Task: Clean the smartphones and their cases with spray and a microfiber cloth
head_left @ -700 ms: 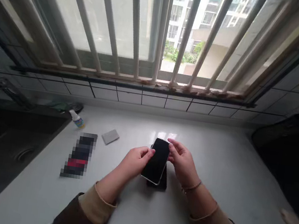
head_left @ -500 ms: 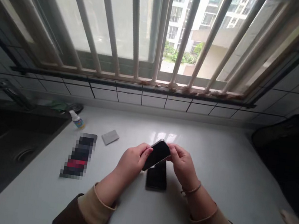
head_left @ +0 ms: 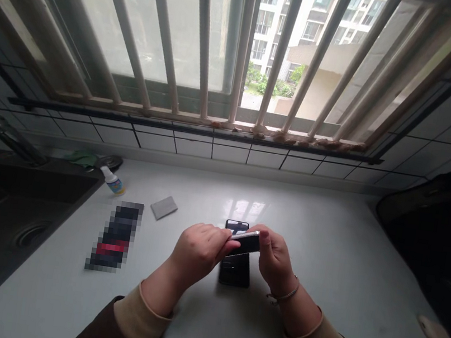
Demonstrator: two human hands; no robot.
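Observation:
Between both hands I hold a dark smartphone (head_left: pixel 249 243) with a pale metal edge, tilted above the counter. My left hand (head_left: pixel 203 249) is closed on its left end, thumb along the near side. My right hand (head_left: pixel 275 257) grips the right end, with the thumb at the corner and fingers behind. Directly under it a second black smartphone (head_left: pixel 234 272) lies flat on the white counter, partly hidden by the held phone and my hands. Its far end reflects the window.
A grey folded cloth (head_left: pixel 164 208), a spray bottle (head_left: pixel 113 181) and a pixelated dark packet (head_left: pixel 116 236) lie to the left, beside the dark sink (head_left: pixel 33 208). On the right are a black bag (head_left: pixel 431 234) and a beige object (head_left: pixel 436 332). A barred window (head_left: pixel 213 48) rises behind.
The held phone has tilted so that its screen is seen more edge-on, and it has moved slightly nearer. My left hand has turned over its end; the far end of the lower phone now shows.

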